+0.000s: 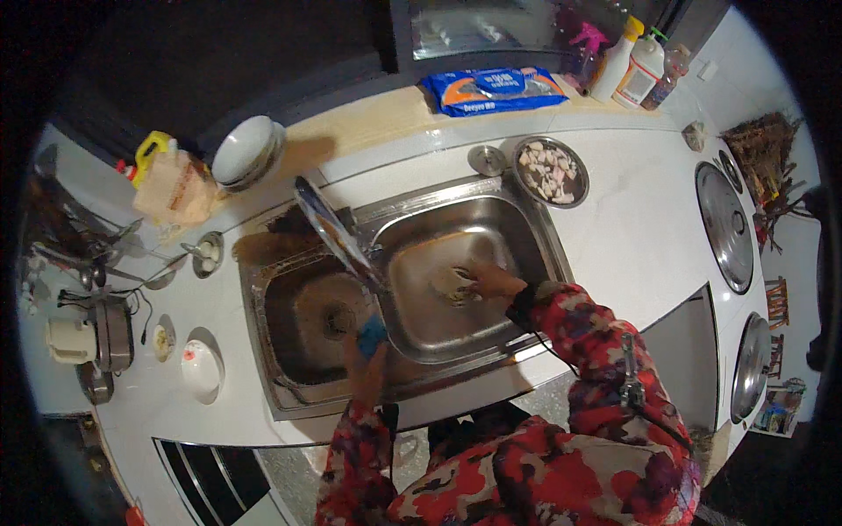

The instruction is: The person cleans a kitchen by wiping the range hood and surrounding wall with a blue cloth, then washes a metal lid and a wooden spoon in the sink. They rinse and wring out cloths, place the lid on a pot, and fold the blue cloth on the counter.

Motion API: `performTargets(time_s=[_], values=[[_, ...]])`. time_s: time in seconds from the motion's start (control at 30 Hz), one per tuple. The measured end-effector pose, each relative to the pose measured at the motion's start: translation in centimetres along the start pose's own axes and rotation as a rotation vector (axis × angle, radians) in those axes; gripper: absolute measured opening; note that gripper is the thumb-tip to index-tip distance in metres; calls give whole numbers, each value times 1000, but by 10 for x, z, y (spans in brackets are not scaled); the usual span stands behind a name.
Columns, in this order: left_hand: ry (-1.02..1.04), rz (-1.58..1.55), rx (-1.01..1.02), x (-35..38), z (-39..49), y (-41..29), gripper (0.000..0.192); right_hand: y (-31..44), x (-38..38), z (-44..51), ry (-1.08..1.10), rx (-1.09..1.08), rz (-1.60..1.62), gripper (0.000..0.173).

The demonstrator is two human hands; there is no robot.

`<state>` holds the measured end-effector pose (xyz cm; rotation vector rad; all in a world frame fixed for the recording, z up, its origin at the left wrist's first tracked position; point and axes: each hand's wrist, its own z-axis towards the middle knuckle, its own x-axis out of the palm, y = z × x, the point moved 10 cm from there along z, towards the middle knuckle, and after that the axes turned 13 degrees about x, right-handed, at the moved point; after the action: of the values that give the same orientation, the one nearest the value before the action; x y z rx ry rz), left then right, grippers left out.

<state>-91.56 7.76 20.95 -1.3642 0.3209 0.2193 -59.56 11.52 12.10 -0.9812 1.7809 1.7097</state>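
Observation:
My left hand (366, 365) is over the front of the divider of a stainless steel double sink (559, 253), its fingers closed around a blue cloth or sponge (373, 334). My right hand (490, 281) reaches down into the larger right basin, fingers at its drain; whether it grips anything there cannot be made out. The faucet (339, 237) extends from behind the left basin towards the divider. A drain (339, 319) shows in the left basin. Behind the sink's right corner, a round metal bowl (582, 187) holds pale chopped pieces, beside a round metal strainer or lid (487, 160).
Stacked white bowls (243, 152) and a blue wipes packet (496, 92) lie along the back ledge, with spray bottles (615, 69) at the right. A white bowl (202, 371) and a small dish (163, 342) stand left. Large metal lids (723, 227) cover the right side.

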Motion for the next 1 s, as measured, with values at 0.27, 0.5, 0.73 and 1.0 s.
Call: performTargets(time_s=[0.27,0.5,0.73,1.0], values=[[419,358,520,38,124,-64,56,98,16,-63,252,665,1253,20],[522,396,518,47,134,-55,56,119,59,-81,99,708,1490,21],[192,328,522,25,115,-67,52,131,68,-79,99,738,1556,18],[413,-56,-16,47,-21,43,40,113,111,-63,37,583,1378,19]])
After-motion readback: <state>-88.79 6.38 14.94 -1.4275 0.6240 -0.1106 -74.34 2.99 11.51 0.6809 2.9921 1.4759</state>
